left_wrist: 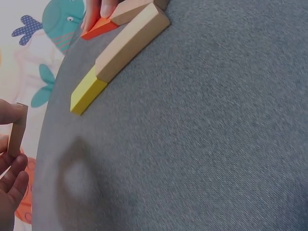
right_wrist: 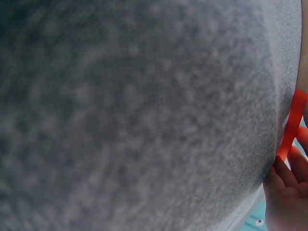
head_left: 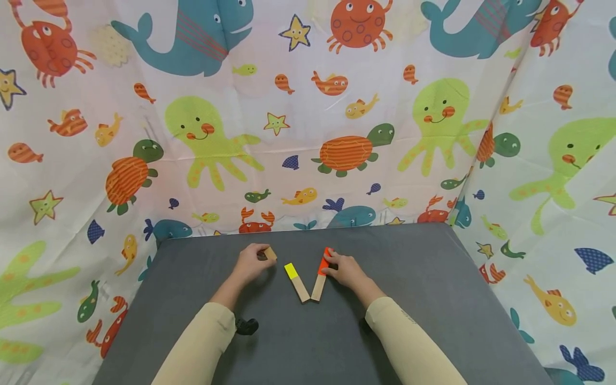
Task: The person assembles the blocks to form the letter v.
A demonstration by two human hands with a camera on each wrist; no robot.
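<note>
In the head view, my left hand (head_left: 249, 263) pinches a small plain wooden block (head_left: 270, 254) between thumb and fingers. The left wrist view has that wooden block (left_wrist: 18, 130) at its left edge, upright in the fingertips. My right hand (head_left: 344, 267) grips an orange block (head_left: 323, 266), thumb at the near part and fingers at the far end. This orange block (right_wrist: 292, 126) lies in line with a plain wooden block (head_left: 318, 287). Left of it, a yellow block (head_left: 291, 271) lies end to end with another plain block (head_left: 301, 289). Both rows form a V, its point towards me.
A grey cloth-covered table (head_left: 414, 321) lies under the blocks. Behind and beside it hangs a white curtain (head_left: 298, 182) printed with sea animals. A small black object (head_left: 247, 326) shows beside the left sleeve.
</note>
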